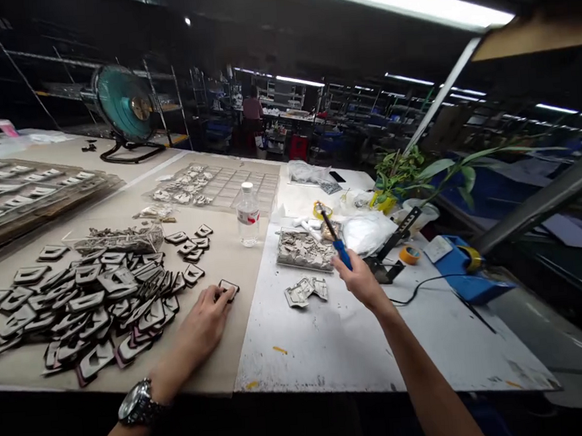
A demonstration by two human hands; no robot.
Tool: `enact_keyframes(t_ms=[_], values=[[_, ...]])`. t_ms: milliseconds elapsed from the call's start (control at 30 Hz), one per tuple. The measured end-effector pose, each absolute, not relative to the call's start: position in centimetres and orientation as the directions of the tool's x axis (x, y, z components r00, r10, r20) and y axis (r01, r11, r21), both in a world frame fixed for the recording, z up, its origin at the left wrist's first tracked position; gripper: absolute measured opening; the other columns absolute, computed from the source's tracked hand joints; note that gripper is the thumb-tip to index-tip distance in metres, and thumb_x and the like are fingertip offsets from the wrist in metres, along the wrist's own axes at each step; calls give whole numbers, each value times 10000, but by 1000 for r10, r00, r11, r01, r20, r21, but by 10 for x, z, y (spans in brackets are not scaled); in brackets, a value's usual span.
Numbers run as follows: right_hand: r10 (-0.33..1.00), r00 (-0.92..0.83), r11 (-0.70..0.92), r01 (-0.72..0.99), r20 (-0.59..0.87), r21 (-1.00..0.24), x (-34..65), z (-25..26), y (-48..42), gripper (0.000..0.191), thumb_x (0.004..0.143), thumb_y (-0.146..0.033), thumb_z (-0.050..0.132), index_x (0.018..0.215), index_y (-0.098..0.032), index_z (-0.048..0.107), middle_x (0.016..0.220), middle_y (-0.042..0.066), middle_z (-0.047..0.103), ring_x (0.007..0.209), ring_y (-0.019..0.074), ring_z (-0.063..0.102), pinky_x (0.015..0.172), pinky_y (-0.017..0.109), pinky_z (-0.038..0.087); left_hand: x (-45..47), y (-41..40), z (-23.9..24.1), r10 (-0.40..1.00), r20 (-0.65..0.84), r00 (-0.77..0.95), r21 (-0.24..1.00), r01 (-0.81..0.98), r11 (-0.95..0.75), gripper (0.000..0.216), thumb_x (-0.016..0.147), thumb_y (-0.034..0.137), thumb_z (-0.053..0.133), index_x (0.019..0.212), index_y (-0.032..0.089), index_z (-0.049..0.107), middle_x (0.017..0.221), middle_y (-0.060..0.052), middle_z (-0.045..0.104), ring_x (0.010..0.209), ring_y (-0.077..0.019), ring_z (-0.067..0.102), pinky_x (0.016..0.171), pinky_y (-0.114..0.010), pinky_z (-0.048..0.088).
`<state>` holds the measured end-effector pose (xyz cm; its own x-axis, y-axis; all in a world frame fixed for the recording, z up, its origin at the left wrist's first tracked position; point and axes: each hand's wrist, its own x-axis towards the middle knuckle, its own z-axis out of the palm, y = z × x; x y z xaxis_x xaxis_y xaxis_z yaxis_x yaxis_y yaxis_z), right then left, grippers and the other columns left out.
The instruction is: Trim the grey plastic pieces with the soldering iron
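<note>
My left hand, with a watch on its wrist, has its fingertips closed on a small dark-edged frame piece lying on the beige sheet. To its left spreads a heap of similar frame pieces, dark-edged with pale faces. My right hand is wrapped round a blue-handled tool with a dark shaft, pointing up and away above the white tabletop. Its exact kind is unclear. Below it lie a few grey metal parts, in front of a clear tray filled with small grey pieces.
A water bottle stands mid-table before a partitioned clear tray. A fan is at the back left. To the right are a black stand, orange tape, a blue tape dispenser, a cable and a plant.
</note>
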<state>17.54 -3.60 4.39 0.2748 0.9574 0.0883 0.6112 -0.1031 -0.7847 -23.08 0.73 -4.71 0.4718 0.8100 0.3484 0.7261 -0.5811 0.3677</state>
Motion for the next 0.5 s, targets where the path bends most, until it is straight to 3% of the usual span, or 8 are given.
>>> enact_keyframes(t_ms=[67, 233, 367, 500], values=[[975, 210, -83, 636, 68, -767, 177, 47, 6, 344, 976, -553, 695, 1067, -223, 659, 862, 8, 679, 753, 202, 615, 692, 308, 475, -221, 10, -49, 815, 326, 479, 403, 710, -578, 450, 1109, 318, 417, 1448, 202, 690, 1245, -162, 647, 1190, -353, 668, 1082, -553, 602], [985, 157, -68, 714, 65, -697, 170, 42, 79, 185, 868, -242, 840, 979, -207, 697, 965, 33, 723, 984, 236, 690, 914, 352, 543, -204, 21, -69, 818, 289, 497, 397, 715, -575, 631, 966, 69, 404, 1511, 220, 682, 1311, -173, 669, 1255, -343, 669, 1128, -537, 592], [997, 74, -50, 743, 7, -667, 166, 28, 99, 209, 1002, -346, 811, 1031, -159, 724, 1036, 32, 742, 944, 200, 721, 901, 403, 615, -199, 30, -84, 817, 288, 500, 383, 721, -577, 648, 957, 64, 444, 1513, 277, 699, 1348, -154, 682, 1237, -324, 706, 1084, -467, 633], [997, 77, -53, 739, 7, -672, 166, 17, 104, 209, 1008, -345, 812, 1054, -157, 731, 1058, 36, 753, 961, 202, 731, 908, 406, 623, -200, 40, -82, 793, 332, 511, 341, 719, -606, 516, 1006, 146, 489, 1418, 291, 764, 1382, -157, 699, 1255, -334, 731, 1058, -450, 658]])
